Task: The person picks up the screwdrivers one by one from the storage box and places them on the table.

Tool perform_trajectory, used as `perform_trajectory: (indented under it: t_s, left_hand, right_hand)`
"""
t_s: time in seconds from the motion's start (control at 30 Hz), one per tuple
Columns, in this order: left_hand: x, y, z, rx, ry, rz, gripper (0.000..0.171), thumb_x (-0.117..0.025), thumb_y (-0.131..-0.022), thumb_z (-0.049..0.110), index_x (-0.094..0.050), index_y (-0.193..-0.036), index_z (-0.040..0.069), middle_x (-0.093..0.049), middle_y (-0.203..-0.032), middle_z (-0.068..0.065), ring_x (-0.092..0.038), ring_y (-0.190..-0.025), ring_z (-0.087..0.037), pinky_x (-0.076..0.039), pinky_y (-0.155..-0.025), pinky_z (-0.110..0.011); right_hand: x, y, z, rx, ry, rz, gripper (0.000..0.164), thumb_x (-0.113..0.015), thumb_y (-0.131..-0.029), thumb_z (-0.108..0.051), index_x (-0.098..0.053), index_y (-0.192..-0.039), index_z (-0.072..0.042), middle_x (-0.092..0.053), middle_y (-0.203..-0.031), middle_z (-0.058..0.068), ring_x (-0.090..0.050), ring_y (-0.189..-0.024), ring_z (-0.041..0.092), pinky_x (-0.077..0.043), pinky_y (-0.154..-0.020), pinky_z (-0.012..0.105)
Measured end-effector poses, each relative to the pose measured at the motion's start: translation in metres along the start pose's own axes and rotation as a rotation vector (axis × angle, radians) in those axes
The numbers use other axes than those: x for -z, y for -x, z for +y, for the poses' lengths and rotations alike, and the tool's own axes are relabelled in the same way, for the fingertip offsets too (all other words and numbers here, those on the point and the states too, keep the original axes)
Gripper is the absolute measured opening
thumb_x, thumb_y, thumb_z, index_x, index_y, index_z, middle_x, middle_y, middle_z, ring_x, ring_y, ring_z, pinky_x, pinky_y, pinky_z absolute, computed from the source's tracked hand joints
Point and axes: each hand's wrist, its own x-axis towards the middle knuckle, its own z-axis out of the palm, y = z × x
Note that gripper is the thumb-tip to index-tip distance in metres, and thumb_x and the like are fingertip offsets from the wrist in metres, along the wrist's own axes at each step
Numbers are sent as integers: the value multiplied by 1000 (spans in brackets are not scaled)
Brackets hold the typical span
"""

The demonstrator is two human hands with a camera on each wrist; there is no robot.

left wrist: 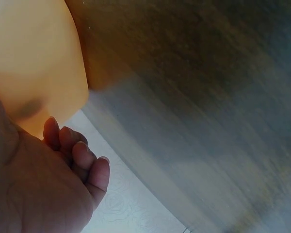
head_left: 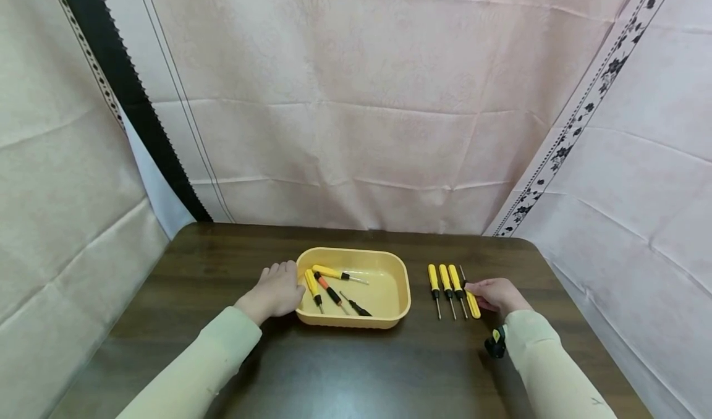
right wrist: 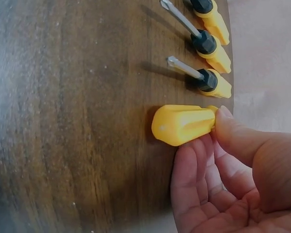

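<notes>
My left hand is at the left end of a pale yellow plastic tray, holding its rim. In the left wrist view, its fingers are curled beside the tray's outer wall; the grip itself is partly hidden. On the right, my right hand pinches a yellow-handled screwdriver between thumb and fingers near the collar. This screwdriver's handle end points towards me and its shaft points away. Beside it lie three yellow-and-black screwdrivers in a row, handles away from me.
Inside the tray lie two yellow-handled screwdrivers, an orange-and-black screwdriver and a small black one. The dark wooden table ends at a pale cloth behind and at the sides.
</notes>
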Motion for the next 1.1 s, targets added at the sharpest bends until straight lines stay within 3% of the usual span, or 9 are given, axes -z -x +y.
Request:
perform_trajectory:
  t_s: [0.6, 0.87, 1.1]
  left_hand:
    - [1, 1, 0, 0, 8, 0, 43, -47, -96, 31, -44, -124, -2, -49, -107, -11, -41, -94, -26, -31, -87, -45]
    - [0, -3, -1, 6, -4, 7, 42, -47, -96, 32, -44, -122, -1, -48, -104, -9, -40, -92, -26, -31, -85, -44]
    - [0, -2, -1, 14, -5, -15, 43, -47, -96, 32, -44, -123, -1, -47, -102, -9, -40, -92, -26, -31, -85, -44]
  right_hand:
    - [-4, 6, 0, 26, 40, 20, 31, -70, -89, -27, -69, -99, 2, -62, -85, 4, -57, -75, 17, -51, -71, 31]
    - [-1, 4, -1, 4, 37, 21, 42, -70, -88, -38, -66, -98, 2, -61, -79, 2, -58, -71, 15, -51, -69, 30]
    - [-1, -1, 3, -10, 15, 20, 59, -69, -86, -46, -60, -110, 7, -61, -84, 5, -59, -74, 16, -52, -69, 29]
